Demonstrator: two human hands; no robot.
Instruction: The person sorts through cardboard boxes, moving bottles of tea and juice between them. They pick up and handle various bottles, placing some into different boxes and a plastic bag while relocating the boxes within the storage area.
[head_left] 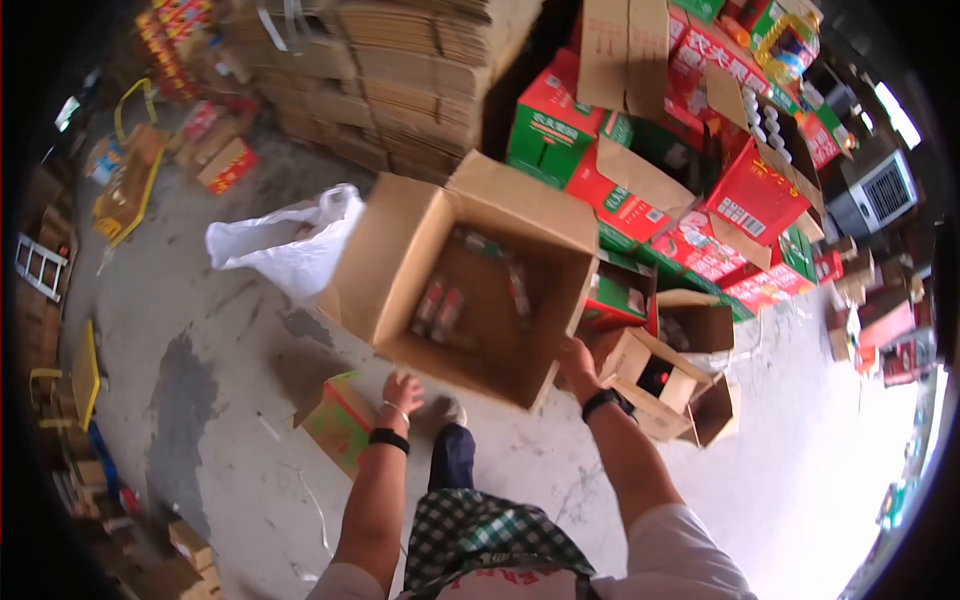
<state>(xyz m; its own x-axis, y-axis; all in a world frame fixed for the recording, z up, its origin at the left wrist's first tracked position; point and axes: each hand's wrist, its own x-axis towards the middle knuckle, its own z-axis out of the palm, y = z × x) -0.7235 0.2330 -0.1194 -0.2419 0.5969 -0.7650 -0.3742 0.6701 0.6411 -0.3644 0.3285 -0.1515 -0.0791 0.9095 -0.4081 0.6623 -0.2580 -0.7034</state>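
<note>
The checked apron (490, 530) is nearest, with one shoe (455, 412) on the floor (255, 400) ahead of it. The left hand (402, 390) is at the near left edge of the open cardboard box (515, 200); I cannot tell whether its grip is clamped or apart. The right hand (577, 366) is against the box's near right side, its grip partly hidden, so its closure cannot be told either. The box lies in front of both hands, flaps spread outward, with a few small bottles or cans (437, 310) inside.

Left of the left forearm, a green and red carton (340, 425) sits on the floor. Small opened boxes (650, 380) crowd the right side. Farther on, a white bag (315, 240) lies beside the left flap, and red and green cartons (625, 205) pile up beyond the right edge. Flattened cardboard (420, 85) is stacked behind. Open floor stretches left and lower right.
</note>
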